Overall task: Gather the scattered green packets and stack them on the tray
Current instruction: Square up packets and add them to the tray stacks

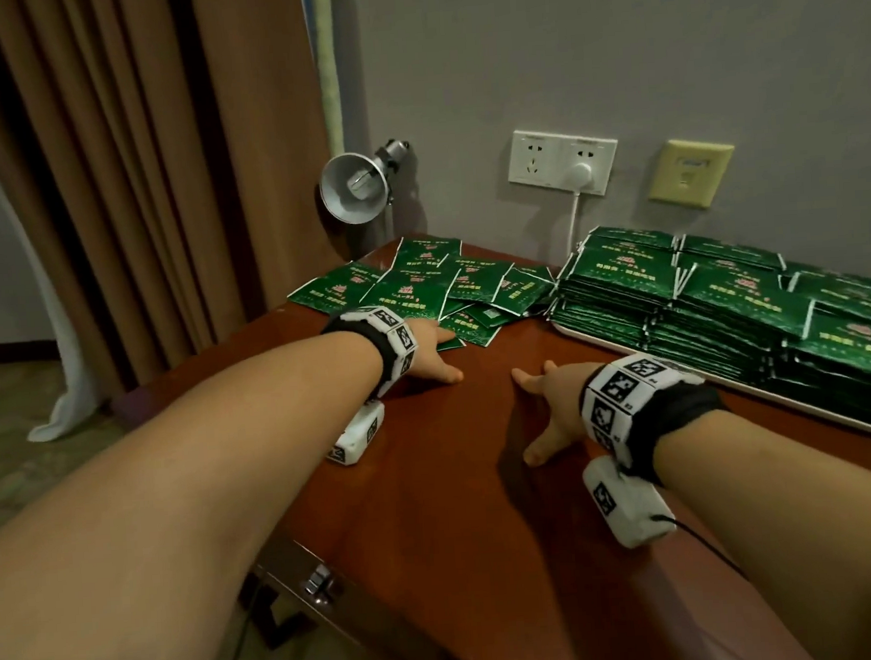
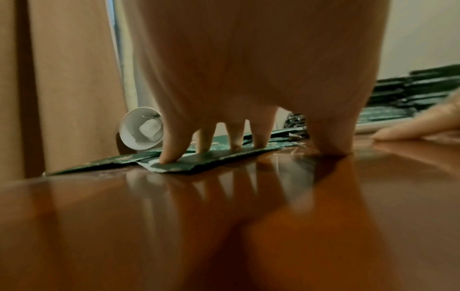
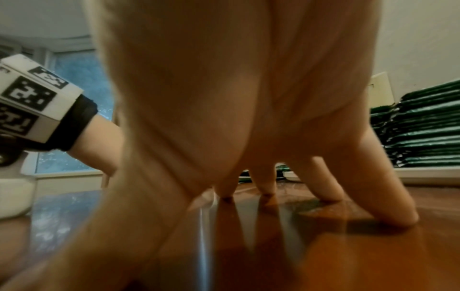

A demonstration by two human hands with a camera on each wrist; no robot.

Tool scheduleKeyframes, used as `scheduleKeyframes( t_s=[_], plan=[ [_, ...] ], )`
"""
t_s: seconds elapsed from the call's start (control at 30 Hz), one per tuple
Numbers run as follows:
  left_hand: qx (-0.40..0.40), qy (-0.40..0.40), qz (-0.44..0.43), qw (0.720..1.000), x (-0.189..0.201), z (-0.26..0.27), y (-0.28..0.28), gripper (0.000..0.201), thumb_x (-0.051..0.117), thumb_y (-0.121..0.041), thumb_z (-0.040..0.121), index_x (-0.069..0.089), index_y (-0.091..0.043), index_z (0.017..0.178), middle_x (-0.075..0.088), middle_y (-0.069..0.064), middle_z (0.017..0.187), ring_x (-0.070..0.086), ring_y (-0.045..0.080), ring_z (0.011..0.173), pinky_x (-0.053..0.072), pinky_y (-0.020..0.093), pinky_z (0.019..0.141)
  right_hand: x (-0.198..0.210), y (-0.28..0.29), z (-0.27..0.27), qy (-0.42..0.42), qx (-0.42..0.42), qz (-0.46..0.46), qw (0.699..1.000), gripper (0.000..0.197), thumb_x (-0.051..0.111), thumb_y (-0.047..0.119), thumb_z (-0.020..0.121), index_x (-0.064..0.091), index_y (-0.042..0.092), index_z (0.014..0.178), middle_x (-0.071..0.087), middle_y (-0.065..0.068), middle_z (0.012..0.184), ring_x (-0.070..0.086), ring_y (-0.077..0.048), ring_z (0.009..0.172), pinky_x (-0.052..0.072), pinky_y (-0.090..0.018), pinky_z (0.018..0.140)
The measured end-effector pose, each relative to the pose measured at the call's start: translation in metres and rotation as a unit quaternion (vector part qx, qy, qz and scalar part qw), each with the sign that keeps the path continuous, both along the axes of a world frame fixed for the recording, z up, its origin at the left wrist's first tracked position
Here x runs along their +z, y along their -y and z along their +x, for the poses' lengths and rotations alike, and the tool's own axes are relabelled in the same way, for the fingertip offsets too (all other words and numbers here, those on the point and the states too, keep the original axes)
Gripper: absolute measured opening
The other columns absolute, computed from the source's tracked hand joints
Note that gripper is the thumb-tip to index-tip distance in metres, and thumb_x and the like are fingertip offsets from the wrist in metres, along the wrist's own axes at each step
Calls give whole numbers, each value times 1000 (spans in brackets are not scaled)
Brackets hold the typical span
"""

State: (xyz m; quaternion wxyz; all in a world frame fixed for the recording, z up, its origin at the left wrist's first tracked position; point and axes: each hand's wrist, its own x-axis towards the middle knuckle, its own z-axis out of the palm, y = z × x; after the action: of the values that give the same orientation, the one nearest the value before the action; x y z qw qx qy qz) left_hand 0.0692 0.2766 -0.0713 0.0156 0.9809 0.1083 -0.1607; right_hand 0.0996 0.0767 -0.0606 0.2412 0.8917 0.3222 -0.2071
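Observation:
Several loose green packets [image 1: 436, 284] lie scattered at the table's far left corner. My left hand [image 1: 432, 353] reaches into their near edge. In the left wrist view its straight fingertips [image 2: 168, 157] press down on the nearest green packet [image 2: 199, 161], thumb on the bare wood. My right hand [image 1: 545, 404] rests spread on the table with fingertips [image 3: 268, 189] on the wood, holding nothing. A white tray [image 1: 733, 388] at the right carries tall stacks of green packets [image 1: 717, 302], also seen as stacks [image 3: 423, 128] in the right wrist view.
A silver clamp lamp [image 1: 356, 186] stands behind the scattered packets, beside brown curtains [image 1: 133, 169]. Wall sockets [image 1: 561, 161] with a white plug and cord sit behind the tray. The wooden table [image 1: 485, 505] has a front edge with a metal latch [image 1: 319, 584].

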Motion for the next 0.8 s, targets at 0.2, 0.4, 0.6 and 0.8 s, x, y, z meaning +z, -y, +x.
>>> scheduleKeyframes(
  t_s=[0.2,0.4,0.6,0.8],
  plan=[
    [-40,-8,26,999,9,-15,13,79,51,-59,91,19,-24,154,20,4,160,27,25,143,28,38,114,-1,3,-2,-1,-2,18,1000,118,63,74,71,-10,32,154,-2,-10,163,26,-34,144,34,-48,109],
    [-82,-6,30,996,8,-41,33,80,54,-56,91,19,-21,154,19,2,160,25,22,144,27,35,114,0,9,-3,0,-6,47,999,115,61,76,71,-5,33,154,2,-7,163,25,-32,145,31,-49,113],
    [-121,-6,12,993,-1,-77,53,82,56,-57,89,18,-26,155,11,-4,162,22,20,145,24,35,116,-2,20,-13,8,-17,90,996,113,56,82,69,4,32,155,13,-7,162,33,-32,141,36,-50,110],
    [-175,-18,6,984,4,-103,72,83,59,-53,88,19,-22,155,12,-3,162,20,17,146,19,32,117,-1,52,-37,5,-9,103,995,87,47,70,86,7,34,155,10,-1,163,31,-29,142,34,-45,111]
  ],
)
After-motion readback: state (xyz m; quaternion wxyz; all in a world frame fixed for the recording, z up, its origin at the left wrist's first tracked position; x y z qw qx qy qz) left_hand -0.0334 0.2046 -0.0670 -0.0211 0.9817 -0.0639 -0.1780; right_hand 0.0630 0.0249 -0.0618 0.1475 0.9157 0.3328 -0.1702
